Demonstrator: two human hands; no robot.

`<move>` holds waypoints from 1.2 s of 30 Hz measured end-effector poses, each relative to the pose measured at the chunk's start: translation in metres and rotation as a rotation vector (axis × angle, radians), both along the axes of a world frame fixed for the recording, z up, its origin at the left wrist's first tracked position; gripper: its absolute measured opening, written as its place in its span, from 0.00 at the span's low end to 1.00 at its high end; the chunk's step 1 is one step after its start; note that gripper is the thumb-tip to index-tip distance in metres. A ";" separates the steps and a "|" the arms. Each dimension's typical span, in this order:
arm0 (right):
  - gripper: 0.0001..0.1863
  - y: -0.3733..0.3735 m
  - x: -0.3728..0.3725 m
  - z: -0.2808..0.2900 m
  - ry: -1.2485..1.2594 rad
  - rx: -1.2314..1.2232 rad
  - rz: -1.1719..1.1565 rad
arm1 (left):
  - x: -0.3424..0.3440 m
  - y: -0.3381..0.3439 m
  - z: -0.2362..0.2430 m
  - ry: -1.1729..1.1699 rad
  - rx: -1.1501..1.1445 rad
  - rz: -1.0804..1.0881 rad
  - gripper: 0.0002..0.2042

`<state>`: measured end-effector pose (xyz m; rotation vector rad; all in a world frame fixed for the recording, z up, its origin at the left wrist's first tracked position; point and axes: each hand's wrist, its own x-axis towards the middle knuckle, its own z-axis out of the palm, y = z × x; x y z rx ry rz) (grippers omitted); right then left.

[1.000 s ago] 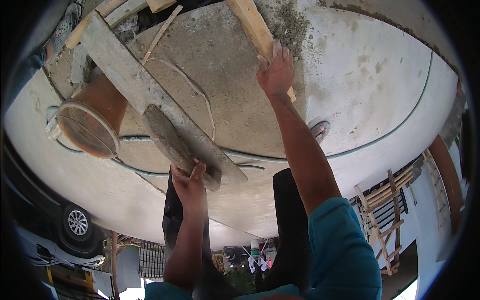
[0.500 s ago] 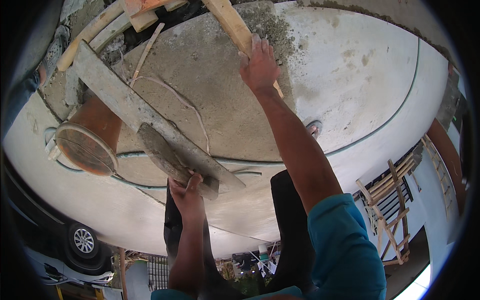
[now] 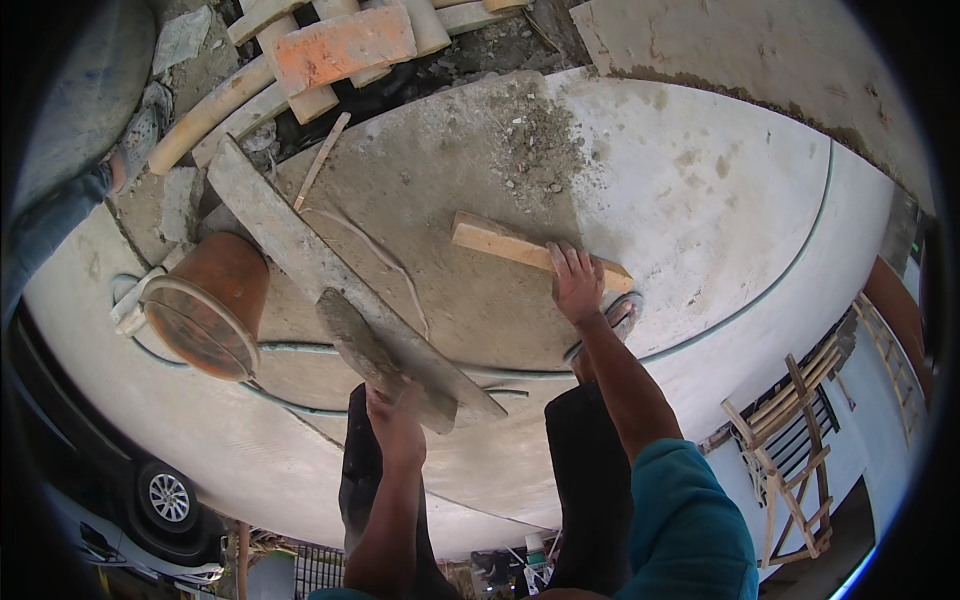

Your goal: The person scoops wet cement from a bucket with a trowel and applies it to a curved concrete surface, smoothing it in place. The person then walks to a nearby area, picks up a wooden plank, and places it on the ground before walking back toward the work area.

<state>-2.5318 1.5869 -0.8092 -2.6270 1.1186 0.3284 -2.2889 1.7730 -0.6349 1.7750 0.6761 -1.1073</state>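
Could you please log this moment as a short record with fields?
left hand: grips the trowel, blade coated in grey mortar
right hand: pressed on the wood float lying on the slab
beside trowel: long plank, bucket on its side
far edge: brick over pale pipes
also: hose curving across the concrete, wooden ladder at right

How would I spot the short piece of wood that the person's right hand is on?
Start at the wide concrete slab, grey and rough on its left half. Near its middle lies the short wooden block, with the right hand resting on its right end. Unlike the long grey mortar-caked plank beside the orange bucket, it is pale, clean and stubby.
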 end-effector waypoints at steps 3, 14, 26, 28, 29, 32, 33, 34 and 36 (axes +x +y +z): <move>0.32 -0.040 0.051 -0.011 -0.047 -0.089 -0.057 | -0.004 0.003 -0.001 0.016 -0.043 -0.007 0.21; 0.28 -0.177 0.170 0.013 -0.177 -0.133 -0.407 | -0.002 -0.006 -0.002 0.008 -0.061 -0.034 0.20; 0.27 -0.059 -0.005 0.006 0.069 -0.001 0.026 | 0.002 -0.011 0.000 0.030 0.011 -0.009 0.18; 0.26 -0.090 0.021 -0.007 -0.064 -0.064 0.018 | -0.002 -0.008 0.000 0.074 -0.041 0.065 0.20; 0.27 -0.106 0.037 -0.015 -0.047 -0.120 -0.025 | -0.002 -0.010 -0.004 0.108 -0.056 0.095 0.21; 0.27 -0.184 0.116 -0.020 -0.022 -0.276 -0.182 | -0.004 -0.020 -0.004 0.083 -0.028 0.006 0.21; 0.27 -0.200 0.137 -0.009 -0.063 -0.260 -0.187 | -0.007 -0.018 -0.003 0.085 -0.029 0.008 0.21; 0.27 -0.206 0.149 -0.001 -0.104 -0.245 -0.195 | -0.009 -0.015 -0.004 0.088 -0.031 0.008 0.21; 0.27 -0.177 0.160 0.014 -0.137 -0.146 -0.301 | -0.007 -0.009 -0.007 0.073 -0.045 0.037 0.22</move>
